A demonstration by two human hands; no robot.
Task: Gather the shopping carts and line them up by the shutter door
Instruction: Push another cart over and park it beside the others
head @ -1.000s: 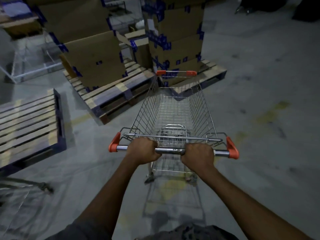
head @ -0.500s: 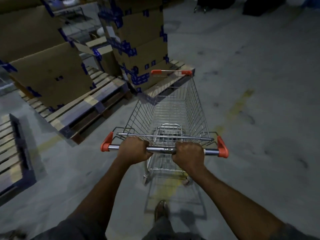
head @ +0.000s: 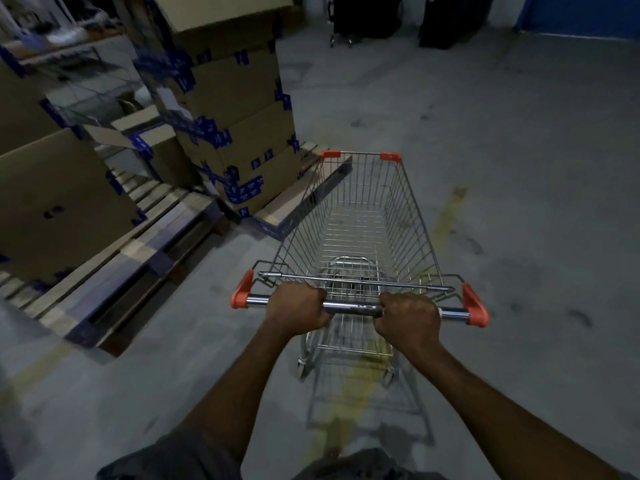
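We found the left hand point(head: 298, 308) and the right hand point(head: 408, 322) both closed in full fists round the handle bar point(head: 351, 306) of one shopping cart point(head: 360, 216), knuckles up, set close either side of the bar's middle. The cart stood on open concrete floor point(head: 519, 161), away from any edge of it, nose pointing toward the far wall. Its front left corner lay close to the corner of a wooden pallet point(head: 138, 258); we could not tell whether they touched. In our judgement the step in hand was wheeling this cart toward the line-up. Doing it well called for a wider grip to steer more firmly, a slight bias to the right to clear the pallet corner, and an even push so the castors would not snag. No shutter door could be confirmed; a blue panel point(head: 581, 12) at the far right corner may be part of one. The cart was bright wire mesh tapering toward the nose, empty, with a polished steel bar and orange plastic end caps point(head: 476, 306). The stacked cardboard boxes point(head: 239, 133) on the pallet were matt brown with blue tape. The floor was dull, scuffed and stained, with a worn yellow line point(head: 450, 209) beside the cart.
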